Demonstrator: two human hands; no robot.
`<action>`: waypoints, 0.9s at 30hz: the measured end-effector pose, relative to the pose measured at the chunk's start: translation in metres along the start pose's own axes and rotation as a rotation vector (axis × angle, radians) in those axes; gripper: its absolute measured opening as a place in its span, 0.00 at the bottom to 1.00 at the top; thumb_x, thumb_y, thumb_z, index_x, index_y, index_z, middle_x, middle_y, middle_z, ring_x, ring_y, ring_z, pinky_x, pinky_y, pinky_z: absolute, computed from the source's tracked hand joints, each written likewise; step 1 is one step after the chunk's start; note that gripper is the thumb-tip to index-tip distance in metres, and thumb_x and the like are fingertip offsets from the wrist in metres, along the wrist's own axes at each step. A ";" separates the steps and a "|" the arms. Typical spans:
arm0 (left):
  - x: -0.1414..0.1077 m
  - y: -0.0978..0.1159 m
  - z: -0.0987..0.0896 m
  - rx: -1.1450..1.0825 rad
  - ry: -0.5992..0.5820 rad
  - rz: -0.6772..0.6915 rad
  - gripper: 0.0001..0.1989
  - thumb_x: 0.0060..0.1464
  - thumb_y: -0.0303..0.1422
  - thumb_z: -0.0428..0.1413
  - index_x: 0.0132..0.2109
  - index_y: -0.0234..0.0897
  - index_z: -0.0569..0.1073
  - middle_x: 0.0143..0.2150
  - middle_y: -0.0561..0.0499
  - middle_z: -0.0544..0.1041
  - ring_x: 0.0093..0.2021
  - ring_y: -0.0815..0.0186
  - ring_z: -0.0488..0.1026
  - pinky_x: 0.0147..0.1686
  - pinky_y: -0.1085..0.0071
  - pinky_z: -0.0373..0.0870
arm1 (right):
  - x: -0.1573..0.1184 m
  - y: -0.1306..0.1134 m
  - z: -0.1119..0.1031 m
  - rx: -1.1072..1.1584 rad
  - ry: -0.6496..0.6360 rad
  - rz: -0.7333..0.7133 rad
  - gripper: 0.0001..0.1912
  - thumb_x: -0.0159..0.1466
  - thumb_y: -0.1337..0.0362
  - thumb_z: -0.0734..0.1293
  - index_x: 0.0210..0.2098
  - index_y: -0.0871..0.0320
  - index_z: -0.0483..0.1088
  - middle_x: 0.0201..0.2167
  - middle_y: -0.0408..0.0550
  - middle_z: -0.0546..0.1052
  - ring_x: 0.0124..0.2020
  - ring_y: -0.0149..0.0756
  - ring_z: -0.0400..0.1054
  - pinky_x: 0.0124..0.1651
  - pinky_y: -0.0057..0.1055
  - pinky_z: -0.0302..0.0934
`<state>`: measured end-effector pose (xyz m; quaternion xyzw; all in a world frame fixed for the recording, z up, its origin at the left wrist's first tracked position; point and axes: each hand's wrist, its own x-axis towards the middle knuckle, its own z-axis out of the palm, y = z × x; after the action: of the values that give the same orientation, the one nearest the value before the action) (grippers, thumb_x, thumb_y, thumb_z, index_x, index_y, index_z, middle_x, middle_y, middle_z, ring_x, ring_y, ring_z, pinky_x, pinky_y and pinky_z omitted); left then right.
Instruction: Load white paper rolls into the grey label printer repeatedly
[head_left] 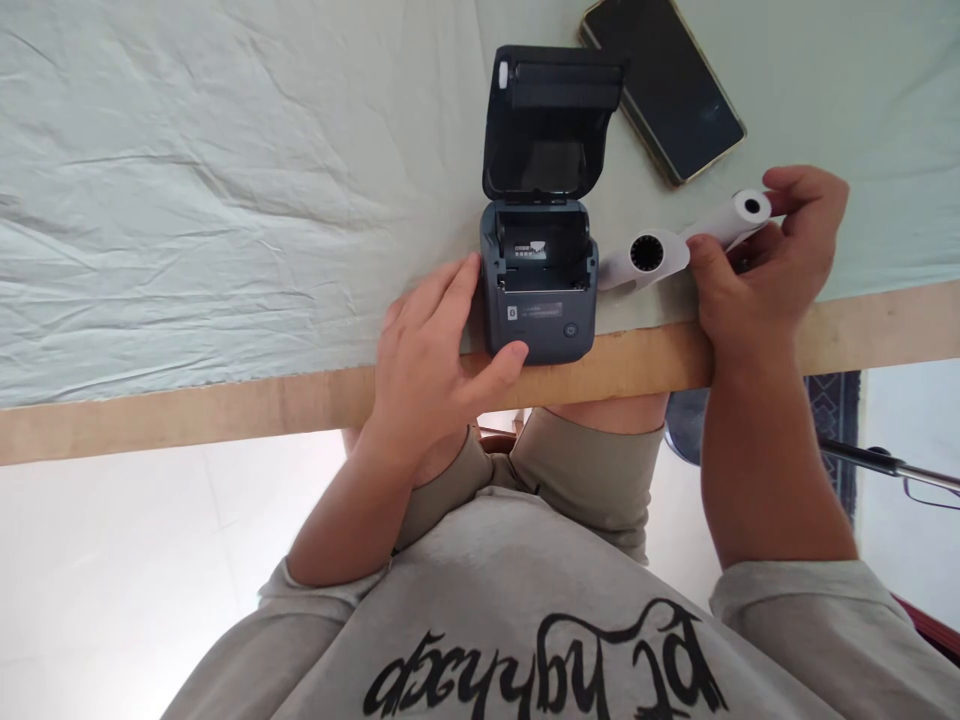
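A small dark portable thermal printer (540, 325) sits at the table edge with its lid (551, 130) raised and its paper bay exposed. My left hand (424, 350) holds the printer's near left corner, fingers along its side and thumb at the front edge. To the right are two white paper rolls. One paper roll (619, 268), with a dark ridged core, stands beside the printer. My right hand (787, 250) is closed around the other, narrower paper roll (724, 222), thumb on the near side and fingers partly hidden behind it. Some loose paper shows under that roll.
Behind the rolls a smartphone (675, 90) lies face up, close to the raised lid. A pale wrinkled cloth (225, 200) covers the table up to its wooden edge (300, 395). Below on the right, a metal rod (885, 462) crosses near a dark patterned mat (834, 410).
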<state>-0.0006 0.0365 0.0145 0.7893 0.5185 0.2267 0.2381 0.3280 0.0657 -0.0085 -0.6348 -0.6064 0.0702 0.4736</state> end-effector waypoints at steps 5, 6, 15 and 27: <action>0.000 -0.001 0.000 -0.001 0.005 0.005 0.36 0.66 0.55 0.50 0.73 0.39 0.63 0.71 0.39 0.71 0.69 0.43 0.69 0.67 0.51 0.66 | -0.002 0.006 -0.002 -0.087 -0.013 0.033 0.33 0.47 0.72 0.73 0.53 0.53 0.68 0.45 0.45 0.68 0.33 0.26 0.62 0.31 0.27 0.55; 0.000 -0.001 0.000 -0.001 0.007 0.008 0.36 0.66 0.55 0.50 0.73 0.39 0.63 0.70 0.39 0.71 0.69 0.44 0.69 0.67 0.51 0.66 | -0.003 0.007 -0.002 -0.091 -0.017 0.016 0.33 0.48 0.72 0.73 0.53 0.52 0.68 0.45 0.44 0.69 0.32 0.26 0.62 0.30 0.27 0.55; -0.001 0.000 0.001 -0.024 0.021 0.015 0.36 0.67 0.55 0.51 0.72 0.39 0.64 0.70 0.39 0.72 0.69 0.44 0.70 0.67 0.51 0.66 | -0.001 0.019 -0.002 -0.016 0.047 -0.184 0.20 0.63 0.65 0.70 0.55 0.54 0.76 0.39 0.50 0.80 0.34 0.32 0.70 0.33 0.32 0.58; -0.001 0.002 -0.002 -0.017 -0.023 -0.006 0.38 0.66 0.55 0.52 0.73 0.37 0.63 0.71 0.37 0.70 0.70 0.43 0.68 0.67 0.50 0.65 | 0.016 -0.079 0.002 0.142 -0.142 -0.469 0.23 0.59 0.60 0.80 0.53 0.53 0.77 0.46 0.48 0.81 0.41 0.36 0.75 0.36 0.33 0.62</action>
<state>-0.0008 0.0356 0.0173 0.7884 0.5159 0.2213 0.2516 0.2754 0.0653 0.0520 -0.4354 -0.7624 0.0454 0.4766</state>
